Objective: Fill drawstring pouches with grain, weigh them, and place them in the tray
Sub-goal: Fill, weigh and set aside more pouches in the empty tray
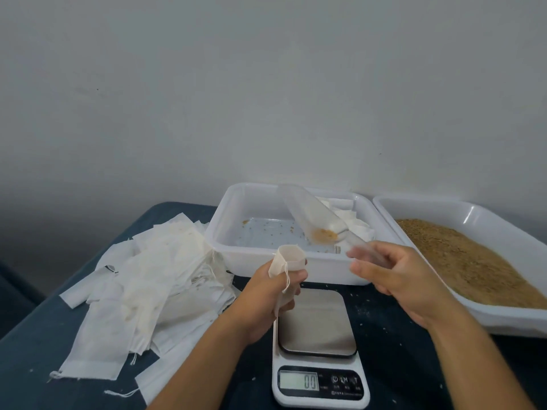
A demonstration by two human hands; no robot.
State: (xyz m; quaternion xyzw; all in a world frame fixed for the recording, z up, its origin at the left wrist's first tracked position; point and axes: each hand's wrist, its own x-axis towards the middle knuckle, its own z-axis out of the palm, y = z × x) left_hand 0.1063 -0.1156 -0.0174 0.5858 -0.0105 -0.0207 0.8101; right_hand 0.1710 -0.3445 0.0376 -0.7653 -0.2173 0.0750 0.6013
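Thin floppy cloth pouch (288, 258) above the scale (318, 344), left hand (275, 294) fingers pinching its rim open, right hand (396, 273) gripping the scoop (316, 217).

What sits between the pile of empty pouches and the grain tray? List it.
In the head view: the white tray at the back, the scale in front, and the left hand holding an open pouch.

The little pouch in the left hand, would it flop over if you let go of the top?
Probably yes. The pouch looks like thin soft cloth, and its mouth stays open only where the left hand grips it. It likely weighs very little, and its loose string dangles. The pouches in the pile lie flat and crumpled, so it seems floppy.
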